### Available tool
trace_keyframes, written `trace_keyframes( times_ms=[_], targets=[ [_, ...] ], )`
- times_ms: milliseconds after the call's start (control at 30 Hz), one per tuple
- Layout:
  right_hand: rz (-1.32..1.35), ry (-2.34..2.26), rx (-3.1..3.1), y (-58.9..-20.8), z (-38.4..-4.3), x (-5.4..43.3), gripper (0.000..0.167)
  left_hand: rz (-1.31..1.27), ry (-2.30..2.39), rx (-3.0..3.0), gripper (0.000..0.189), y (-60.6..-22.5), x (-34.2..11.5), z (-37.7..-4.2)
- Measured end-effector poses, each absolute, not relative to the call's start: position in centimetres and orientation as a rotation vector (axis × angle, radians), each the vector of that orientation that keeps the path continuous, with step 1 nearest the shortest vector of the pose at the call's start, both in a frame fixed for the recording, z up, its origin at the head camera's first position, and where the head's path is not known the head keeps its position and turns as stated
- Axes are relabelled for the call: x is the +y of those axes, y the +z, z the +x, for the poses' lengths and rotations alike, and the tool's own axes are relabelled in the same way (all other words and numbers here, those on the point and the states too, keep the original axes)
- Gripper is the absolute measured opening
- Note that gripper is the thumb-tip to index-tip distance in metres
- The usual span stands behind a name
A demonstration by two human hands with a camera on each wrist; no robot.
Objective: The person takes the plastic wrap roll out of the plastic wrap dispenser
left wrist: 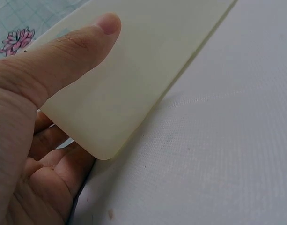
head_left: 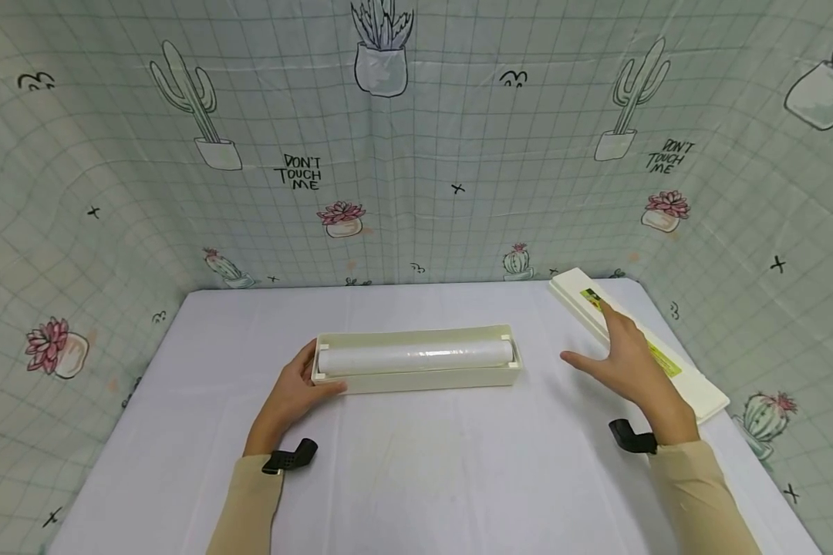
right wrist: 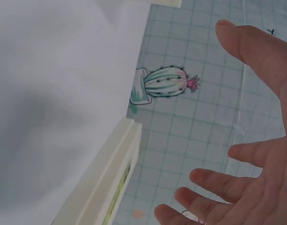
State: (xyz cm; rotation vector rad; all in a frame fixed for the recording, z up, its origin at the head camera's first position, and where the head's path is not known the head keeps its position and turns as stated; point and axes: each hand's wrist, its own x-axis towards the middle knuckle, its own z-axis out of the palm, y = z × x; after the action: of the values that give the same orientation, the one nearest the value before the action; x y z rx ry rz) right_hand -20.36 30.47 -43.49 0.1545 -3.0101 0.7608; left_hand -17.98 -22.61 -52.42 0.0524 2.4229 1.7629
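A long cream plastic wrap box [head_left: 416,381] stands in the middle of the white table, its top uncovered. Inside lies a shiny white roll of cling film [head_left: 416,355]. My left hand [head_left: 298,393] grips the box's left end, thumb along the front wall and fingers behind the end; the left wrist view shows the thumb [left wrist: 87,44] flat on the wall. At the right, my right hand [head_left: 628,354] hovers with spread fingers near the long cream lid [head_left: 694,385], which has a yellow-green label. In the right wrist view that hand [right wrist: 255,154] holds nothing.
The lid lies slantwise along the right edge of the white table [head_left: 416,478]. Behind and at both sides hangs a green checked cloth [head_left: 403,154] printed with cacti. Each wrist wears a black strap-mounted device [head_left: 291,456].
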Motion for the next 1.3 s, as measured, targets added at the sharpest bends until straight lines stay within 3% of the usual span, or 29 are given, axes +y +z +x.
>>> trace_keyframes(
  times_ms=[300, 1300],
  targets=[
    [0.264, 0.784, -3.013, -43.8, -20.7, 28.5, 0.124, 0.08, 1.798, 2.409, 0.111, -52.8, -22.6, -17.5],
    [0.762, 0.833, -2.998, -44.1, -22.1, 21.8, 0.087, 0.059, 1.821, 2.404, 0.111, -52.2, -21.7, -16.0]
  ],
)
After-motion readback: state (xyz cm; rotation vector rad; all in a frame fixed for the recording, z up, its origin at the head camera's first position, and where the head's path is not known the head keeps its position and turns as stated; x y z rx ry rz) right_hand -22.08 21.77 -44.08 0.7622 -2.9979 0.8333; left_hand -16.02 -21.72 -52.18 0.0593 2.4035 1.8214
